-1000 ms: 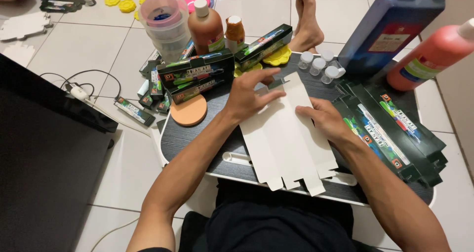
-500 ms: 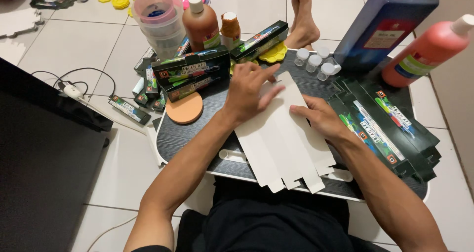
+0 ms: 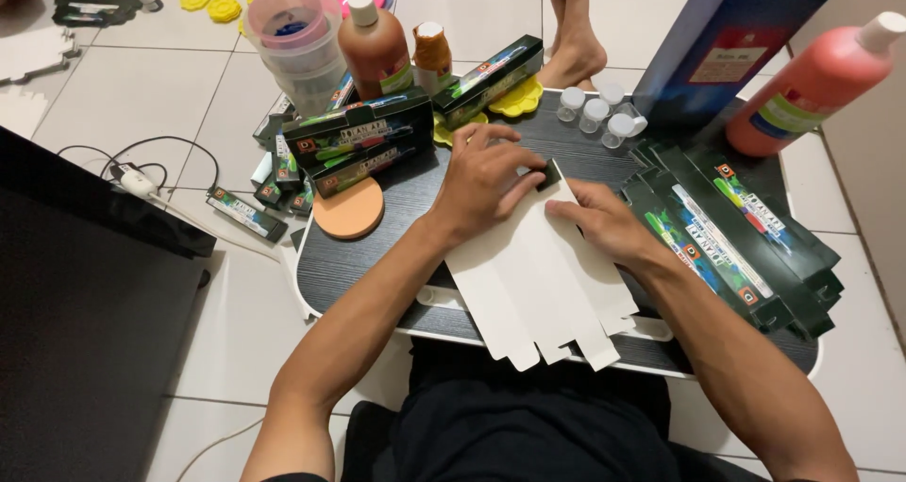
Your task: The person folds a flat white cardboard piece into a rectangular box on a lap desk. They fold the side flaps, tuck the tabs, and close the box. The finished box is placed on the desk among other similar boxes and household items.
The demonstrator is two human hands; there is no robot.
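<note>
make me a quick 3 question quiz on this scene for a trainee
1. True or false: both the left hand and the right hand press on the flat white carton blank.
2. What lies stacked on the dark lap table on the person's right side?
A. flat dark green cartons
B. yellow lids
C. glass jars
3. Fill in: the round orange disc lies just below the pile of made-up dark green ___.

Key: 1 true; 2 A; 3 boxes
</note>
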